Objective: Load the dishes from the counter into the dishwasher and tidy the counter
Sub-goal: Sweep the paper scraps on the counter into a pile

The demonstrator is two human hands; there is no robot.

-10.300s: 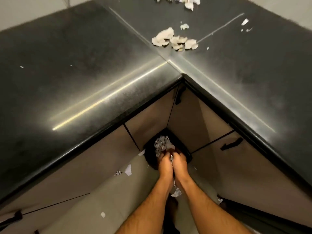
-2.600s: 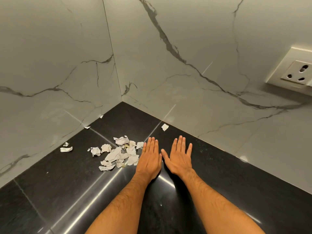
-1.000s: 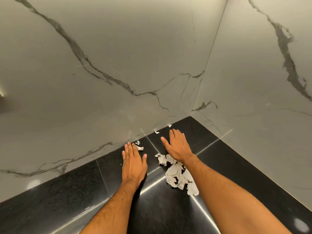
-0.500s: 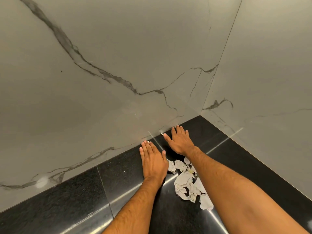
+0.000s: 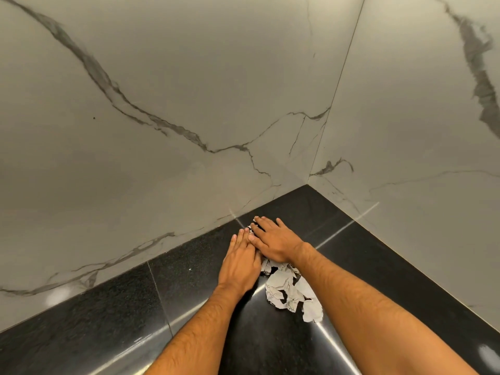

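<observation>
Hands now touch (earlier apart) over paper scraps [image 5: 289, 290].

two hands on show here: one left hand [image 5: 239, 262] and one right hand [image 5: 276, 240], and two bare forearms to go with them. there's one black counter [image 5: 108, 315], made of slabs meeting at seams, and two marble wall panels [image 5: 162, 90] joining at the corner. then one heap of torn paper scraps [image 5: 289, 289], too crumpled and overlapped for an exact tally, certainly several, with one more scrap peeking past the right fingertips [image 5: 255, 219].
</observation>
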